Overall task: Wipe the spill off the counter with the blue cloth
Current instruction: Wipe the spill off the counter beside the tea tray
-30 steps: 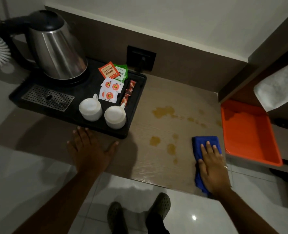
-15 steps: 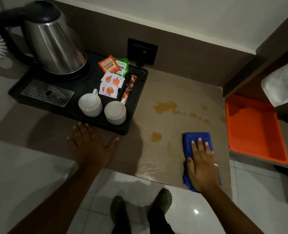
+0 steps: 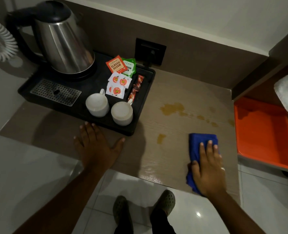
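A folded blue cloth (image 3: pixel 202 141) lies flat on the brown wood-grain counter (image 3: pixel 170 154) near its front right. My right hand (image 3: pixel 207 168) presses down on the cloth with fingers spread, thumb curled at its left edge. Yellowish spill patches remain on the counter: a large one (image 3: pixel 172 108) behind, a trail of small drops (image 3: pixel 207 119) running right, and one blot (image 3: pixel 161 137) left of the cloth. My left hand (image 3: pixel 96 147) rests flat and open on the counter in front of the black tray, holding nothing.
A black tray (image 3: pixel 139 119) at the left holds a steel kettle (image 3: pixel 63 43), two upturned white cups (image 3: pixel 97 105), and tea and sugar sachets (image 3: pixel 118 76). An orange tray (image 3: pixel 264 132) sits lower at the right. A wall socket (image 3: pixel 150 51) is behind.
My right hand slid the cloth leftward across the front of the counter; the two small spots that were just left of it are gone. The left hand stayed put.
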`<state>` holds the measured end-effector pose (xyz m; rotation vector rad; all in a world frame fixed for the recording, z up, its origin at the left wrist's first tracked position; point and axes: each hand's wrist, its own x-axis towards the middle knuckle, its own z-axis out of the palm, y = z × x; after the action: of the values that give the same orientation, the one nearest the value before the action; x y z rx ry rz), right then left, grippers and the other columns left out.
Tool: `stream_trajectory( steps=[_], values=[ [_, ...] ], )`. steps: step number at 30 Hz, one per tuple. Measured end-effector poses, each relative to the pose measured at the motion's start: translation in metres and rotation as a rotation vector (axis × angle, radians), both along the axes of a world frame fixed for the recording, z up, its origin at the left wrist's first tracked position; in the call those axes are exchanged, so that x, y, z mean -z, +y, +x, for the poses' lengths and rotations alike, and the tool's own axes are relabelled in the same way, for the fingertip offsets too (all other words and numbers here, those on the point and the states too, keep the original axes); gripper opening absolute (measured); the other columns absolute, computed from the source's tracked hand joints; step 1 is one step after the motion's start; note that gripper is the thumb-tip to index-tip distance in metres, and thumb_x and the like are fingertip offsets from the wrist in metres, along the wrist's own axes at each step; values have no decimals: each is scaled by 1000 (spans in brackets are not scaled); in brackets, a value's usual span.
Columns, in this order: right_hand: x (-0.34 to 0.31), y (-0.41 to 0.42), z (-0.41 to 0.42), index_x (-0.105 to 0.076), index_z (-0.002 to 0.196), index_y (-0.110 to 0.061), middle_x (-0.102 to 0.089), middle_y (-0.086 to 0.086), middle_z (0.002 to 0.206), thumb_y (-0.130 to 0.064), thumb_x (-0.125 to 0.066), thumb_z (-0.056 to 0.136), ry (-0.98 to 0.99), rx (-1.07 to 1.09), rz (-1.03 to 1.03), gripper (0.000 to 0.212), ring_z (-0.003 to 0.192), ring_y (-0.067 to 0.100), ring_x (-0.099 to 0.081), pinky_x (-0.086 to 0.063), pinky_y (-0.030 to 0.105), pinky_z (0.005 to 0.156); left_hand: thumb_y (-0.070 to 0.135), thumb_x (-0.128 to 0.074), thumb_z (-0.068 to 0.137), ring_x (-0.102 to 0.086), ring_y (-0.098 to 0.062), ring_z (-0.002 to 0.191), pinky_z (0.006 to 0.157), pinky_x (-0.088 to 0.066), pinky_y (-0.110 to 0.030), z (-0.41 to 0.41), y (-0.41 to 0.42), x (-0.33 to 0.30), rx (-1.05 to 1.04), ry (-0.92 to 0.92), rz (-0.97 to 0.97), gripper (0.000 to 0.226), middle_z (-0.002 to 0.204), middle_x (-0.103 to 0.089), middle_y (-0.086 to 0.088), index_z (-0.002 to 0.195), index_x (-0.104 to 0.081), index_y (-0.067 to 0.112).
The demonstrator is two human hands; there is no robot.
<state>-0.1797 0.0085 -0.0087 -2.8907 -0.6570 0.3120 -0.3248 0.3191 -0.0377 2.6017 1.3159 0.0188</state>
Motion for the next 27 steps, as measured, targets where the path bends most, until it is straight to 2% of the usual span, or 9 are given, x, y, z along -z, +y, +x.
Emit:
stream_trajectory(
  steps=[3,5,9,13,17,22,24,27],
  values=[
    [-1,34,15,-9,150,-13,-1,16,160,-43,-19,86,-20,179,-28,72,146,33,5,-5,54,118,89,-25,73,-11,-40,151,117,-9,-63,2,2,4,-2,-22,18,121,162,-15,-26,152,-15,-3],
    [-1,67,13,-8,150,-14,-2,14,160,-41,-21,85,-11,172,-19,72,146,32,4,-3,53,118,89,-25,73,-13,-40,150,116,-10,-63,2,3,7,0,-23,36,121,161,-17,-26,151,-17,-4],
    [11,107,-26,-6,151,-20,2,6,160,-41,-25,87,-10,-160,-17,70,147,27,8,4,47,118,88,-27,74,-14,-41,149,116,-11,-64,2,3,10,9,-16,39,120,161,-18,-26,150,-19,-4],
    [8,54,-30,-7,149,-27,-6,1,158,-44,-34,86,11,-433,-21,70,147,24,-2,-7,48,117,88,-27,73,-13,-41,150,116,-9,-63,1,1,5,8,-17,19,121,162,-16,-26,151,-18,-3],
    [2,-13,12,-8,149,-28,-4,2,160,-48,-28,85,50,-203,-5,70,147,21,2,-11,53,117,88,-29,72,-14,-41,150,117,-10,-64,1,-1,2,8,-40,6,121,162,-17,-26,151,-19,-3],
    [7,34,35,-14,150,-14,-9,15,160,-41,-23,85,-26,117,-29,71,146,33,-3,-10,55,117,89,-30,71,-16,-42,149,115,-10,-64,3,3,4,4,-54,15,122,161,-18,-28,150,-18,-4],
    [8,74,19,-13,150,-12,-8,16,160,-39,-25,84,-23,120,-41,72,146,35,-2,-8,54,117,89,-29,72,-16,-42,149,116,-10,-64,0,4,6,0,-50,28,122,161,-18,-28,150,-18,-3],
    [14,121,-34,-10,150,-16,0,10,159,-39,-31,86,-22,-107,-9,72,147,32,4,1,50,118,90,-29,72,-16,-41,149,116,-11,-64,-3,4,9,3,-40,30,122,160,-19,-27,150,-19,-3]
  ],
)
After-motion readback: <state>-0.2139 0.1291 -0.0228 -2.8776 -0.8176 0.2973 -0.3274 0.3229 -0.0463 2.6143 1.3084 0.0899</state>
